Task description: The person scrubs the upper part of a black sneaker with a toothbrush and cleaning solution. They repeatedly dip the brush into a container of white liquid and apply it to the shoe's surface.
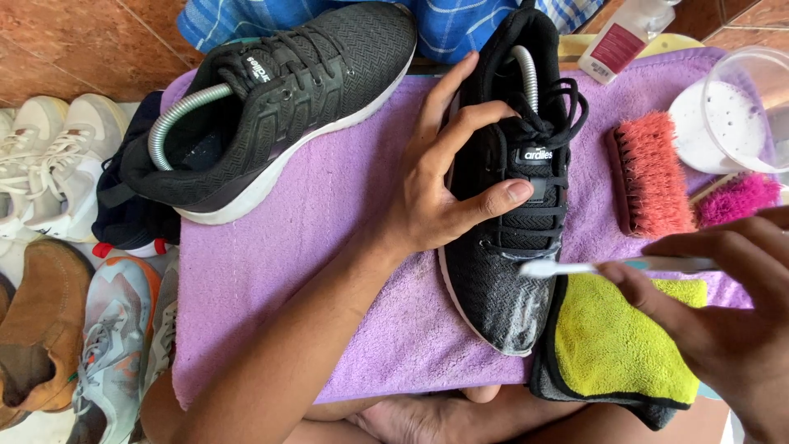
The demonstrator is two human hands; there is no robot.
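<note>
**Toothbrush on the toe of a black sneaker**

Closest to the lens is the right hand [723,321] at 4 o'clock, fingers closed around a white toothbrush [608,265], bristles touching the foamy toe of the black sneaker [514,197]. That shoe sits dead centre on a purple towel [329,247], laces up. The left hand [448,177] grips it across the laces, thumb over the tongue. Second black sneaker [279,99] at 11 o'clock, yellow cloth [616,345] at 5, orange scrub brush [649,173] at 2.
</note>
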